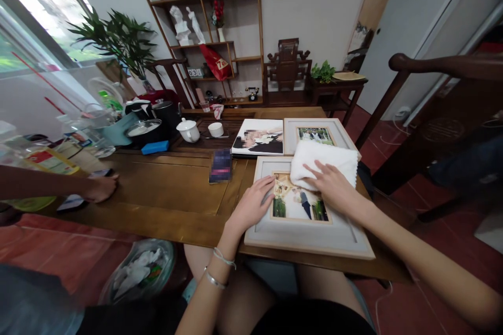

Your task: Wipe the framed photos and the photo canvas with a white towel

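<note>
A white framed photo lies flat on the wooden table in front of me. My left hand rests on the frame's left side, fingers stretched out flat on the mat and picture edge. My right hand presses flat on a folded white cloth that lies over the frame's upper right part. Neither hand grips anything.
A second white frame and an unframed photo lie behind. A phone sits to the left. Teapot, cup, kettles and bottles crowd the far left. Another person's hand rests on the table. A bin stands below, a chair at right.
</note>
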`<state>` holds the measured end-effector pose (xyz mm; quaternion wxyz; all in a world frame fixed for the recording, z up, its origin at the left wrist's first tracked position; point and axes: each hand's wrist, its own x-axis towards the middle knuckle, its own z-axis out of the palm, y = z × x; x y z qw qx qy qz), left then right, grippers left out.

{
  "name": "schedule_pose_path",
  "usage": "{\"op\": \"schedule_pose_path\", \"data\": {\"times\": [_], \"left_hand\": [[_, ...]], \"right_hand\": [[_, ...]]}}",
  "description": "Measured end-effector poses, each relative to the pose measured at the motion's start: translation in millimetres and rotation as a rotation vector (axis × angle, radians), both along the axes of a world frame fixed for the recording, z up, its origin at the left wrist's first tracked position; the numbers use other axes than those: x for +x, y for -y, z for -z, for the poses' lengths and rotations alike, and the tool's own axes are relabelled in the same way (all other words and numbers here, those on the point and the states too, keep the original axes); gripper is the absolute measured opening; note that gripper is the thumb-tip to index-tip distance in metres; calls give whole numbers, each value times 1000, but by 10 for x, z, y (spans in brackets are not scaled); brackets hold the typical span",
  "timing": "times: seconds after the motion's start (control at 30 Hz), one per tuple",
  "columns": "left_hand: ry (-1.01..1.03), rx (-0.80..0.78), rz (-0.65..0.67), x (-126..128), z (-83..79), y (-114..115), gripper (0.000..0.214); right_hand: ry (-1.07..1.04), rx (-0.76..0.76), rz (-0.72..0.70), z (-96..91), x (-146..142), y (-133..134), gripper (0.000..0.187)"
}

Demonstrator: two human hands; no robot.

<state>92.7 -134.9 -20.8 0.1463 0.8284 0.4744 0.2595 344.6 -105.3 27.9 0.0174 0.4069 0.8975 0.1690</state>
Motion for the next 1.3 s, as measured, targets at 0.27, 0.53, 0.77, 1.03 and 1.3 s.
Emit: {"op": "schedule_pose_path", "data": {"times": [0.27, 0.53, 0.77, 1.03, 1.3], "left_hand": [[-8, -37, 1, 15, -65, 13, 41], [7, -1, 5, -1, -11, 6, 40], [6, 37, 19, 6, -40, 13, 37], [-26, 29, 0, 30, -108, 33, 29], [9, 2, 9, -1, -22, 11, 40]], "right_hand": [[-74, -354, -301, -148, -231, 1077, 69], [-97, -165, -40, -183, -76, 410, 70], [-182, -19, -121, -177, -353, -110, 55], [-161, -147, -272, -81, -768, -282, 58], [-79, -54, -35, -142, 18, -24, 62]]}}
